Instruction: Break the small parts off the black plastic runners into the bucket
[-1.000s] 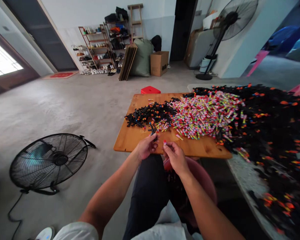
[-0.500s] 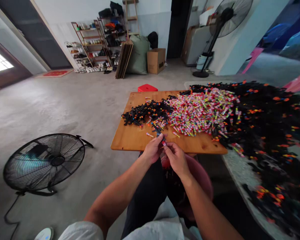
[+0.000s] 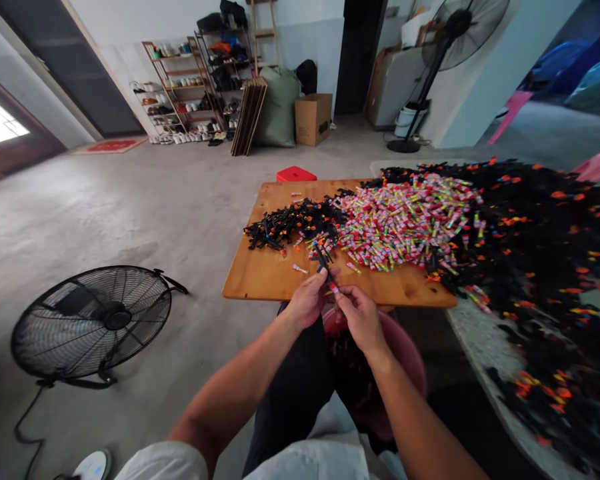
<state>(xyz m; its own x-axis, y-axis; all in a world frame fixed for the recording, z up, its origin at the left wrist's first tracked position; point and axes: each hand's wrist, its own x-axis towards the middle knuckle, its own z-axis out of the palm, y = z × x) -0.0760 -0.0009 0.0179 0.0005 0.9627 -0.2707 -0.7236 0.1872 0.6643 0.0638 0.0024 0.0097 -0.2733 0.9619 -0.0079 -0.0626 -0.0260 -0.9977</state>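
Observation:
My left hand (image 3: 310,297) is closed around a slim black plastic piece (image 3: 323,259) whose far end sticks up over the table edge. With its fingertips, my right hand (image 3: 361,315) pinches a small red-and-pink tube (image 3: 335,288) against the near end of that piece. Whether the two are joined, I cannot tell. Beyond my hands, a heap of similar black pieces (image 3: 295,223) with orange and blue bits lies on the wooden table (image 3: 275,280). Right of it is a large pile of small pink, white and yellow tubes (image 3: 405,223).
Below my right hand stands a pink tub (image 3: 415,353) with dark pieces inside. A stone-like slab (image 3: 480,347) on the right carries a wide mass of black and orange pieces (image 3: 540,253). A floor fan (image 3: 116,320) is at left; a red stool (image 3: 296,175) stands behind the table.
Both hands have shifted slightly to the right with the black piece and the tube. The black piece now points more steeply away from me.

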